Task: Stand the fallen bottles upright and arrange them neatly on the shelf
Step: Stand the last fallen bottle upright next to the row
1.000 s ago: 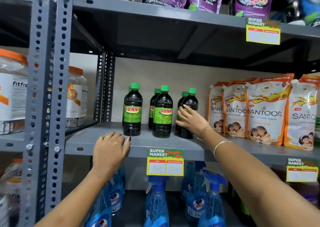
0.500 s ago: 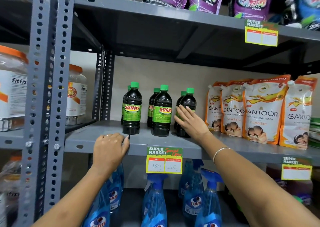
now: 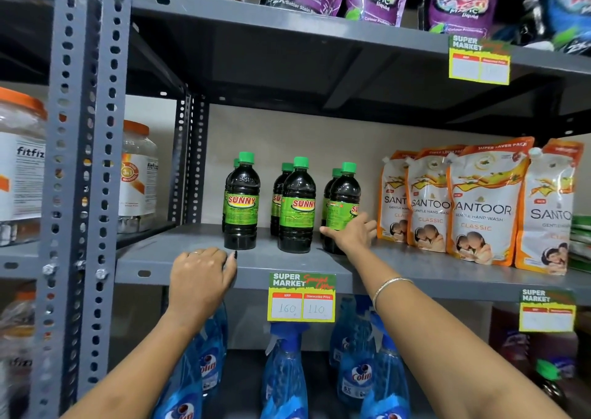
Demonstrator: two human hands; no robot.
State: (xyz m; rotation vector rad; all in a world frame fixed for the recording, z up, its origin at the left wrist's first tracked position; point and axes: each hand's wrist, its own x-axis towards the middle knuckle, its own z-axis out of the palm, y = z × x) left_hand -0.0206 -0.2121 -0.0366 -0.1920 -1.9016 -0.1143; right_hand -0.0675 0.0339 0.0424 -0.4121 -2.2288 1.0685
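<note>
Grey shelf [image 3: 415, 265] carries 6 bottles [image 3: 297, 207], all upright in 3 pairs, left of soap pouches [image 3: 486, 207]. Right hand [image 3: 351, 236] grasps the front right bottle [image 3: 343, 201] low down, thumb on its left, fingers round its right. Left hand [image 3: 200, 271] rests on the shelf's front edge, fingers loosely bent, grasping nothing.

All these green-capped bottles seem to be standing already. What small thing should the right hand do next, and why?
Probably twist the right front bottle until its label faces forward. The right hand grips its lower part, and its SUNNY label is turned aside, while the left front bottle and middle front bottle show theirs squarely.
</note>
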